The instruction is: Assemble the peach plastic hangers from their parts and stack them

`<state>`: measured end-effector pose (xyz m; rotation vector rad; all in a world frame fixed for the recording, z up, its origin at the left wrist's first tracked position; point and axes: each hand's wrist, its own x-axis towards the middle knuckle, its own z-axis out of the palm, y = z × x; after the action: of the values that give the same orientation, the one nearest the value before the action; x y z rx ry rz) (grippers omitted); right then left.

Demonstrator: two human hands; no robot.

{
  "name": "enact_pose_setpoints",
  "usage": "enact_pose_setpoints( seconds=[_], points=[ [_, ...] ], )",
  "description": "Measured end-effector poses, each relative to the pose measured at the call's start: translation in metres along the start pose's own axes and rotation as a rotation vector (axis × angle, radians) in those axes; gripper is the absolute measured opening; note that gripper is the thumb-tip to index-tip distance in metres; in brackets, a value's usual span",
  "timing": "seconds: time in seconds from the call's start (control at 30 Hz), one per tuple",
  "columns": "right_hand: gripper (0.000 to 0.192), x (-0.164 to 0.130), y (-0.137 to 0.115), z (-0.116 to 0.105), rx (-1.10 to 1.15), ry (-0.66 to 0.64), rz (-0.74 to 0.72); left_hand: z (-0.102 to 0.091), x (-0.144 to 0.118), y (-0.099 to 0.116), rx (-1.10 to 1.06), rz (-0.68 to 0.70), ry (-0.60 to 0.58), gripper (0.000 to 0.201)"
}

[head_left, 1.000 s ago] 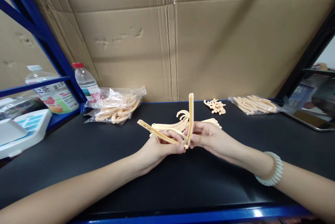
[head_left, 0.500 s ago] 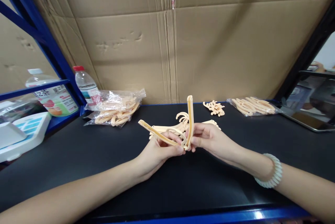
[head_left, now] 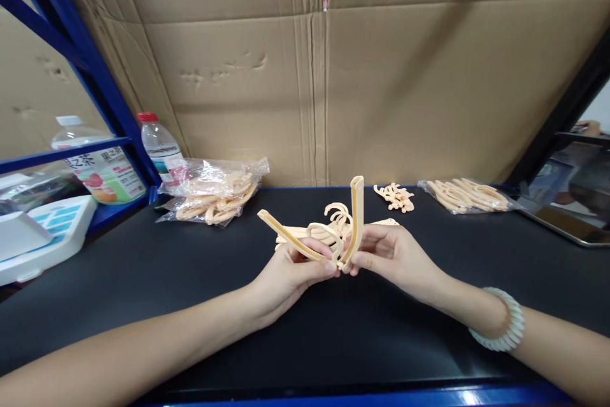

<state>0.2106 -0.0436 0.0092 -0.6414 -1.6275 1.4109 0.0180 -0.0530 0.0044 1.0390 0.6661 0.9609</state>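
In the middle of the head view, my two hands hold the parts of a beige plastic folding clothes hanger up above the table, joined or touching in a V. My left hand (head_left: 291,277) pinches the left hanger arm (head_left: 284,233), which slants up to the left, near its lower end. A curved hook (head_left: 324,229) rises beside my left fingers. My right hand (head_left: 398,260) grips the right hanger arm (head_left: 357,210), nearly upright, by its base. My fingertips partly hide the joint. Directly behind lies a pile of loose hanger parts (head_left: 339,213).
A small heap of hooks (head_left: 395,197) and a bag of hanger arms (head_left: 467,195) lie at the back right. More plastic bags of parts (head_left: 214,197) sit at the back left, near bottles (head_left: 159,146) and a white-and-blue box (head_left: 61,229). Cardboard (head_left: 229,89) walls the back of the black table (head_left: 305,343).
The right hanger arm has turned slightly, showing more of its broad side, and the V stands a little wider. Both hands keep their hold; the whole view has shifted slightly.
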Motion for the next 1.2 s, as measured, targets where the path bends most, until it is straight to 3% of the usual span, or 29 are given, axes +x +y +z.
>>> enact_pose_setpoints(
  seconds=[0.57, 0.67, 0.83, 0.97, 1.13, 1.2],
  points=[
    [0.012, -0.005, 0.006, 0.010, -0.071, 0.170, -0.001, -0.002, 0.002, -0.003, -0.054, 0.002, 0.037, 0.014],
    [0.016, -0.002, 0.001, 0.008, -0.052, 0.147, 0.009, -0.001, 0.002, 0.000, -0.042, -0.006, 0.066, 0.016],
    [0.019, 0.004, -0.019, -0.024, -0.130, 0.070, -0.038, -0.004, 0.005, 0.011, -0.021, 0.018, 0.145, 0.015],
    [0.019, 0.007, -0.033, -0.059, -0.398, 0.039, -0.065, -0.012, 0.009, 0.023, -0.016, 0.036, 0.186, 0.011],
    [0.014, 0.008, -0.042, -0.089, -0.749, 0.040, -0.209, -0.033, 0.016, 0.050, -0.006, 0.067, 0.317, 0.009],
    [0.012, 0.008, -0.043, -0.098, -0.856, 0.012, -0.213, -0.045, 0.019, 0.062, 0.119, 0.043, 0.269, 0.010]
  ],
)
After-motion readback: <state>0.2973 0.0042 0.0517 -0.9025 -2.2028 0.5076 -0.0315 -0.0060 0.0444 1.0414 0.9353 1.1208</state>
